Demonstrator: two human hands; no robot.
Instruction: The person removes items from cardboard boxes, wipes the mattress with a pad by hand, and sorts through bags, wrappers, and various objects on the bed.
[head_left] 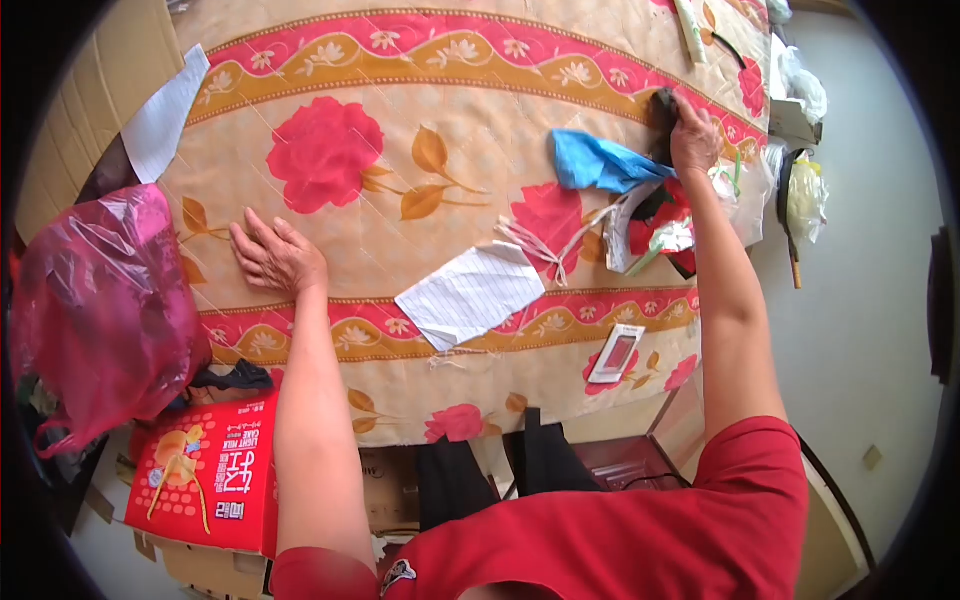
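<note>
My left hand [278, 252] lies flat on the floral cloth [380, 225], fingers stretched out, holding nothing. At the upper right, my right hand [697, 138] is closed on a small dark object [662, 112] whose kind I cannot make out. A crumpled blue sheet [604, 162] lies just left of it, under or against the dark object. Below that hand sits a pile of wrappers [670, 236] in red, silver and white, partly hidden by my forearm. White strings [548, 245] trail beside a creased lined paper sheet [470, 295] in the middle.
A pink plastic bag [110, 310] stands at the left, above a red cake box [210, 475]. Another paper sheet [165, 120] lies at the upper left by a cardboard piece [95, 85]. A small white package [616, 354] rests near the front edge. Bagged items [806, 200] hang beyond the right edge.
</note>
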